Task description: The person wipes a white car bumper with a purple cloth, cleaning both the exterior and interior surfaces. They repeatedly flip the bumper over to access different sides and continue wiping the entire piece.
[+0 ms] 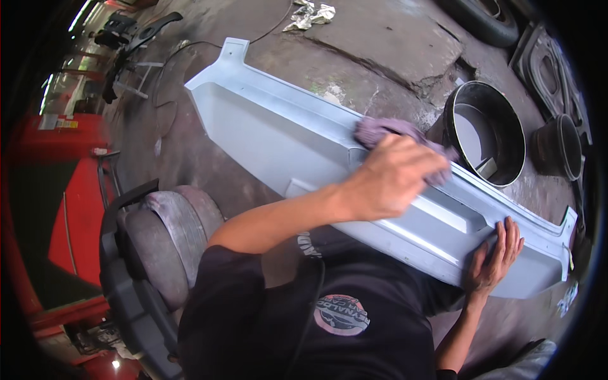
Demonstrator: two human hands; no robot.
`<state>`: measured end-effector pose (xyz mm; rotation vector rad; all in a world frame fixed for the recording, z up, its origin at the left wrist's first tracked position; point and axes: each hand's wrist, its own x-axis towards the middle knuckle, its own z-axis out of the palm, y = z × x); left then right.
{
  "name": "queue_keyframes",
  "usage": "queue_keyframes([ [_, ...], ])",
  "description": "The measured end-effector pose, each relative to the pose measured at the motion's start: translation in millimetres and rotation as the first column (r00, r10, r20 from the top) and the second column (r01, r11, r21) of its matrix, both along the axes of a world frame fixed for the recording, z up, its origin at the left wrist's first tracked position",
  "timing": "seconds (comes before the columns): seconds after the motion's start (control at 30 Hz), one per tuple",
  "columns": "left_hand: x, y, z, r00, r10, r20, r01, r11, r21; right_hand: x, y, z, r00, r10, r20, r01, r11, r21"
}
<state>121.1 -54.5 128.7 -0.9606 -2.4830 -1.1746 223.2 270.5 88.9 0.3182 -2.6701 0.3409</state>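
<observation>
A long vehicle body panel (266,137), coated pale grey and with a recess near its middle, lies at a slant in front of me. My left hand (396,175) reaches across it and is closed on a bunched purple-grey cloth (387,130), which touches the panel's upper edge. Hand and cloth look slightly blurred. Farther right, my right hand (494,256) rests on the panel's face, its thumb apart from the fingers and nothing held in it. What supports the panel is hidden beneath it.
Beyond the panel stand a large black bucket (451,118) with greyish contents and a smaller bucket (541,147). A tire (498,28) lies at the top right. Crumpled material (308,16) and a cable (190,45) lie on the cracked floor. A red vehicle (76,209) is at left.
</observation>
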Motion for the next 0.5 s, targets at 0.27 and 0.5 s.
queue_keyframes([
  [0.27, -55, -145, 1, 0.936, 0.303, -0.177, -0.35, 0.852, -0.391, 4, 2, 2, 0.999, -0.042, 0.008, 0.043, 0.998, -0.045],
  [0.5, -11, -17, -17, 0.991, 0.137, 0.002, -0.134, 0.969, -0.207, -3, 1, 4, 1.0, -0.013, 0.012, 0.014, 0.998, -0.056],
])
